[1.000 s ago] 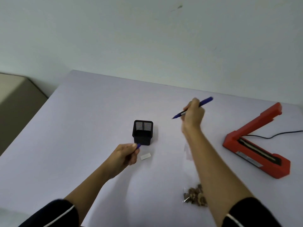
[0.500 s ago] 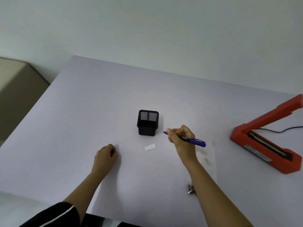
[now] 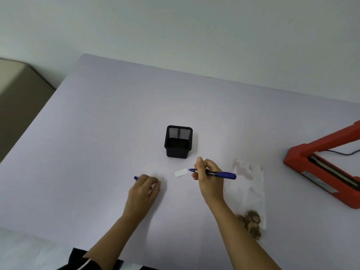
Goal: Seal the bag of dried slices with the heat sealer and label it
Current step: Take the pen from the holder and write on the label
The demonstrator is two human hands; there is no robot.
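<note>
A small white label [image 3: 181, 172] lies flat on the table in front of the black mesh pen cup [image 3: 178, 141]. My right hand [image 3: 209, 177] grips a blue marker [image 3: 220, 174], its tip just right of the label's edge. My left hand [image 3: 145, 189] rests on the table left of the label, curled around the blue marker cap [image 3: 136, 178], whose end pokes out. The clear bag [image 3: 249, 190] lies flat to the right of my right arm, with brown dried slices [image 3: 252, 223] bunched at its near end. The red heat sealer [image 3: 327, 168] stands at the right with its arm raised.
The sealer's black cord [image 3: 342, 152] runs off to the right behind it. A beige cabinet [image 3: 17, 94] stands beyond the table's left edge. The table's near edge [image 3: 39, 232] runs below my forearms.
My right hand has brought the marker down from the air to beside the label. My left hand has dropped to the table, left of the label, with the cap. The view tilted down.
</note>
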